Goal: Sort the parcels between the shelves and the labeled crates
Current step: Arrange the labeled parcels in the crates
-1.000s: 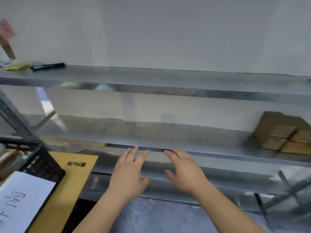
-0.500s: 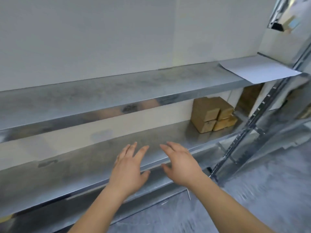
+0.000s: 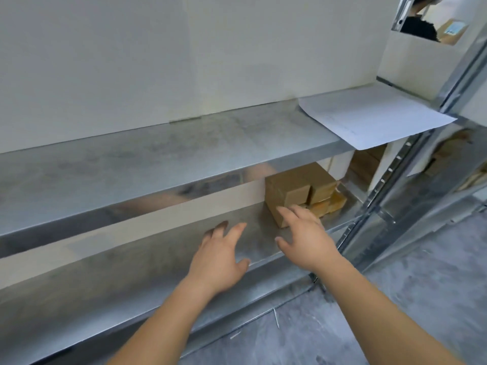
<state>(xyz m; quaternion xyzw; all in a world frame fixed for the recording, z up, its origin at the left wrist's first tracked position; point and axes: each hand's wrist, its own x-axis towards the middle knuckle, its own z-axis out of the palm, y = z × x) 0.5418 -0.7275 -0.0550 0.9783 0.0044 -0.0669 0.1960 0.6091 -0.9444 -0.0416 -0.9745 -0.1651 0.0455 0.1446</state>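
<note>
We see the cardboard parcels in plain tan-brown, the small ones at the lower right of the stack a warmer, yellower orange-brown. The upper shelf and lower shelf are dull silver-grey metal with a cloudy, mottled sheen; the upper one's front lip mirrors soft peach and dark smudges. We read the sheet of paper as white with only faint grey marks. The wall is flat off-white. The floor is grey, streaked and marbled with paler scuffs. The shelf upright is shiny silver with a row of dark slots.
</note>
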